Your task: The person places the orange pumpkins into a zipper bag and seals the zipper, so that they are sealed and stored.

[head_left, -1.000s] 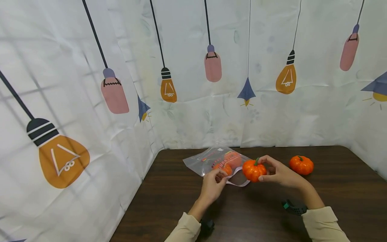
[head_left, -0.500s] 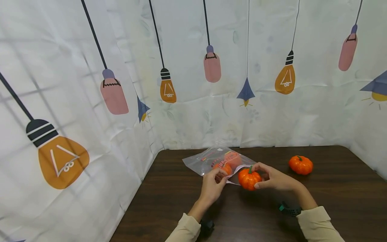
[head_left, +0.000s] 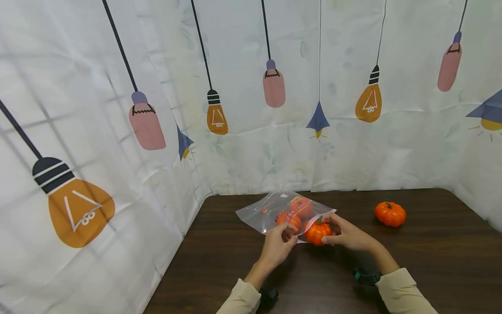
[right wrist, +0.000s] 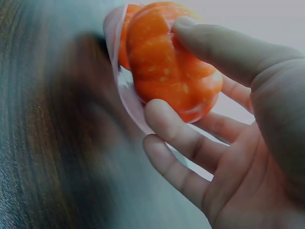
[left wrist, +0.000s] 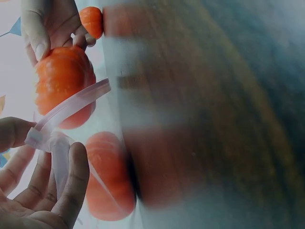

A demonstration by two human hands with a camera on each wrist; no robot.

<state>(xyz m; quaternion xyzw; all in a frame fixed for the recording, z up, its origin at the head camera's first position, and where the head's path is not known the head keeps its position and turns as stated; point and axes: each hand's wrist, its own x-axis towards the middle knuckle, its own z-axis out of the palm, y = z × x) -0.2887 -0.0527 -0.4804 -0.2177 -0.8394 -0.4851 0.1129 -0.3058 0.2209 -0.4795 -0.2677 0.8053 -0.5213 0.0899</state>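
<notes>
A clear plastic zip bag (head_left: 255, 213) with red print lies on the table and holds two small orange pumpkins (head_left: 301, 206). My left hand (head_left: 276, 244) pinches the pinkish rim (left wrist: 71, 107) of its mouth between thumb and finger. At that mouth my right hand (head_left: 351, 233) grips another orange pumpkin (head_left: 318, 233) by its side, green stem up. In the left wrist view the rim crosses in front of this pumpkin, so its far part is partly behind the plastic. The right wrist view shows my thumb and fingers around it, beside the rim.
One more orange pumpkin (head_left: 390, 214) sits on the dark wooden table (head_left: 443, 244) at the right. Behind the table hangs a white curtain (head_left: 243, 161) printed with lamps. Dark straps (head_left: 366, 277) are around the wrists.
My right hand has moved left and slightly down with its pumpkin, from beside the bag to its mouth. The left hand has stayed nearly still at the rim.
</notes>
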